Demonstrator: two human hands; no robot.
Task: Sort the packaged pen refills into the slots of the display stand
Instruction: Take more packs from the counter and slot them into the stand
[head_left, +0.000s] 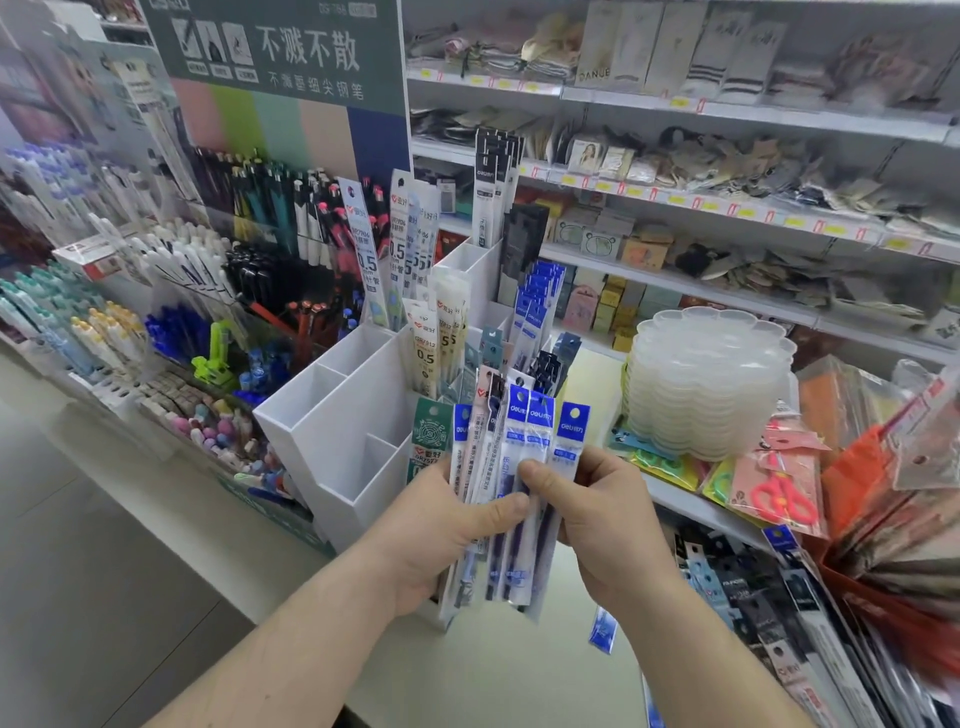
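The left hand (441, 525) grips a fanned bundle of packaged pen refills (498, 483), its thumb curled across their front and its fingers behind. The right hand (602, 519) pinches the rightmost blue-topped packets of that bundle, thumb pressed on the front, just beside the left thumb. The bundle stands upright between the two hands, directly in front of the white display stand (353, 431), its blue header cards overlapping the stand's near right slots. The stand's near left slots show bare white walls; farther back, its slots hold upright refill packs (434, 338). To the right of the stand sits a stack of translucent palettes (711, 384).
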